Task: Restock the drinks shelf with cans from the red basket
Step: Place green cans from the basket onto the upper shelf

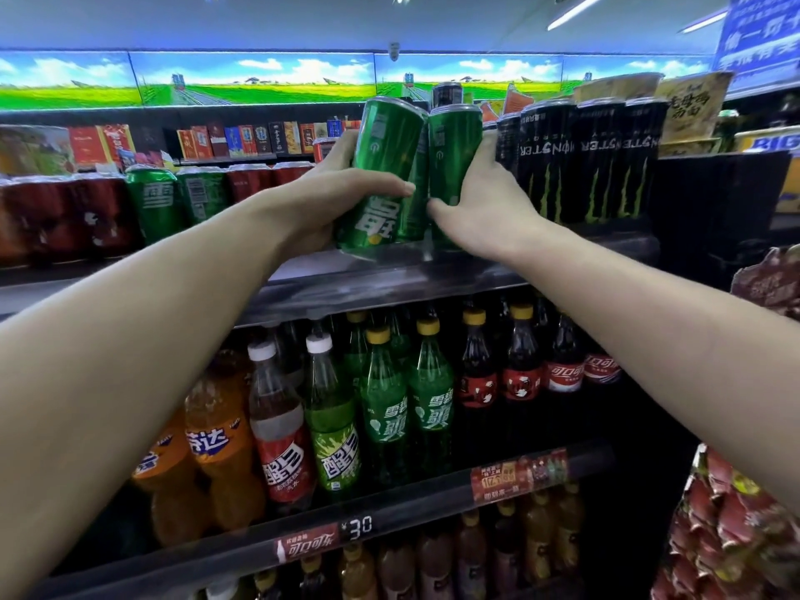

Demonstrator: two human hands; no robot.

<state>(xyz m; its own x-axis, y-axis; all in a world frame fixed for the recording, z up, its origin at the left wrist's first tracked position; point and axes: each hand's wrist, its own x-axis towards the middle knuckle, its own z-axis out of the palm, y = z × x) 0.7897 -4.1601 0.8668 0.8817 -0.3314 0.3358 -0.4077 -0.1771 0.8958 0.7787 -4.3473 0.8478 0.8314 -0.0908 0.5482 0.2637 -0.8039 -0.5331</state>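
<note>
Two cans in play: one green Sprite can in each hand, both up at the drinks shelf (389, 275), so this is the placing bit.

Left grip: my left hand (333, 197) is wrapped round the left Sprite can (381, 175), thumb across the front, fingers behind it.

Right grip: my right hand (485, 205) is curled on the right Sprite can (454, 153), thumb low on the front.

Long axis: left can leans, top tipped to the right toward the other can, base at the front lip of the shelf. Right can looks pretty much upright and sits further in.

Where the slot is: I'd say straight back from both grips, between the short Sprite cans (153, 201) off to the left and the black Monster cans (580, 162) on the right. Right can is just beside the Monsters, can't tell if it's touching.

Nearer hand: left can is closer to me and needs standing up before it slides in.

Risk, my guess: the two cans are nearly touching up top, so they might knock.

Red basket: not in view.
</note>
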